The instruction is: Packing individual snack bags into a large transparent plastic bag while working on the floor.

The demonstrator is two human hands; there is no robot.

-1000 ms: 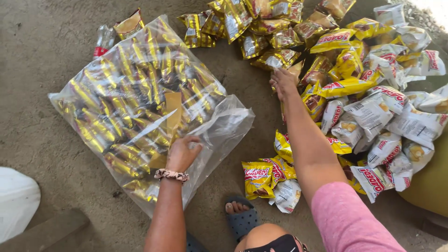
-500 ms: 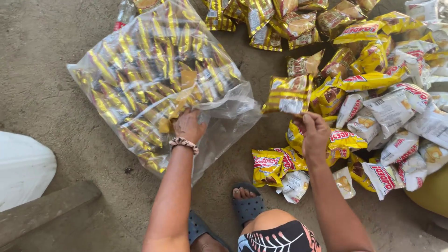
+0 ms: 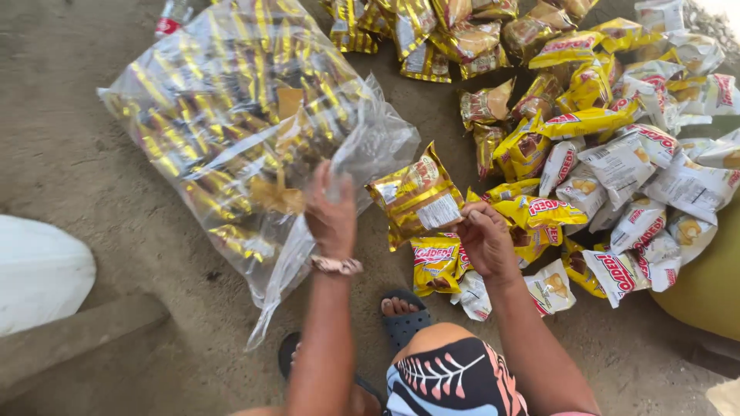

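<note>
Nearby — loose snack packets (image 3: pixel 617 154) beside the big clear bag (image 3: pixel 231 123).

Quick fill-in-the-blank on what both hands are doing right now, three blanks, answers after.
1. The right hand holds up a shiny ____-coloured snack packet.
2. The left hand grips the open edge of the big clear ____ bag.
3. The loose packets lie on the ____ floor.

Missing words: gold; plastic; concrete
</note>
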